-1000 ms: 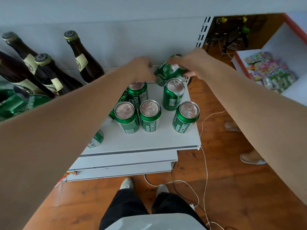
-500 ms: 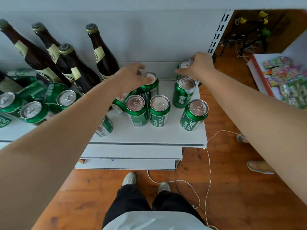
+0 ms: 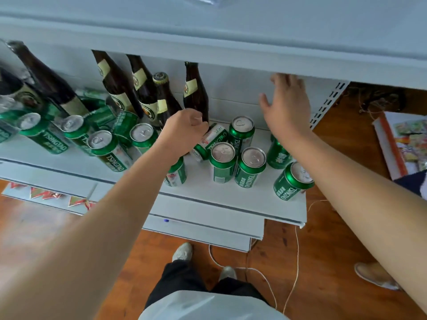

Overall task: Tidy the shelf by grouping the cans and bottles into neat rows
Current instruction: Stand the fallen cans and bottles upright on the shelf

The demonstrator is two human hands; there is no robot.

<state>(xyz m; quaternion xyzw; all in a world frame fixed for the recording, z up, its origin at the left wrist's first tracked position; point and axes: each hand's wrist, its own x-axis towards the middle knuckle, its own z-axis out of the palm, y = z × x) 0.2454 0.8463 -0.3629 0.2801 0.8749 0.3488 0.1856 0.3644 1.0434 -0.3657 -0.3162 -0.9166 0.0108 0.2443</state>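
Item: white metal shelf (image 3: 231,199), partly sorted. We are gripping a toppled green aluminium can (image 3: 211,140) mid-shelf with left-hand fingers (image 3: 198,122); right hand (image 3: 286,107) spread wide. Right-edge cans upright; left-end cans, brown glass bottles (image 3: 143,88) unsorted.

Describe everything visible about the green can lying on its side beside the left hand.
The tipped green-and-white metal can lies on its side on the white shelf, silver end facing the front left, its body angled back to the right. Its far end sits under the curled left hand; whether the hand grips it is unclear. An upright green can crowds it in front.
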